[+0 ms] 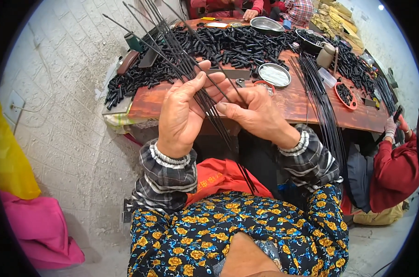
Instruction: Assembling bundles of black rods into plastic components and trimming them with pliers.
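Observation:
In front of my chest, my left hand (178, 115) is closed round a loose bundle of thin black rods (176, 60). The bundle slants from the upper left down toward my lap, where the lower ends hang over a red cloth (214, 173). Beside it, my right hand (260, 113) pinches a single black rod (220, 66) between thumb and fingers, and that rod leans up to the left, apart from most of the bundle. Both hands are above the near edge of the reddish wooden table (147, 99). The fingertips of the right hand almost meet the left hand's fingers.
A heap of short black tubular parts (223, 46) covers much of the table. Behind my hands lies a round metal tray (274, 75). More black rods (321, 99) overhang the table to the right, near a red dish (345, 96). A red-sleeved person (396, 168) sits at right.

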### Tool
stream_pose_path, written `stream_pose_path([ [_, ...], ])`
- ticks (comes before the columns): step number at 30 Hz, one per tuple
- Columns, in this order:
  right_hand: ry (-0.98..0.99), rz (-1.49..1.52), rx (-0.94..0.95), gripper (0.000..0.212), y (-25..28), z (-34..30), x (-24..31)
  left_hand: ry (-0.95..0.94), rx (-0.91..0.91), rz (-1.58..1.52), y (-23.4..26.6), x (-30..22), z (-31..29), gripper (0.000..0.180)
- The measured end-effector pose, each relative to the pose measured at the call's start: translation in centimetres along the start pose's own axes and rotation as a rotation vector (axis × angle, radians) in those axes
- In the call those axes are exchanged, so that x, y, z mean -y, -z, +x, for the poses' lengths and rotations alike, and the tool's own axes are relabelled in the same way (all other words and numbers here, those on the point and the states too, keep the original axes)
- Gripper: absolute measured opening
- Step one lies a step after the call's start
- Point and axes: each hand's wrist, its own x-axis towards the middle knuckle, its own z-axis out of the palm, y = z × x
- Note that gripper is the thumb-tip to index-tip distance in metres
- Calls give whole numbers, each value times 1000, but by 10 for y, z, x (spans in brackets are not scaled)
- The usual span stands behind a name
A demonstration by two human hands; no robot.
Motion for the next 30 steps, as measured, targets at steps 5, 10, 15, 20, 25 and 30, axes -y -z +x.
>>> stream_pose_path([
  [5, 50, 183, -82, 24, -9, -3, -2, 18, 46, 46, 8, -7, -6, 35],
  [10, -195, 468, -95, 29, 4, -5, 10, 85, 139, 11, 14, -15, -16, 40],
  [15, -125, 491, -134, 27, 5, -10, 12, 97, 123, 3, 14, -17, -17, 39],
  [20, -96, 575, -85, 16, -26, -24, 4, 94, 128, 32, 4, -12, -19, 39],
  [25, -114, 553, -14, 17, -36, -27, 5, 97, 132, 91, 6, -9, -18, 39],
  [30, -94, 479, -56, 16, -39, -28, 6, 108, 132, 61, 9, -8, -18, 39],
])
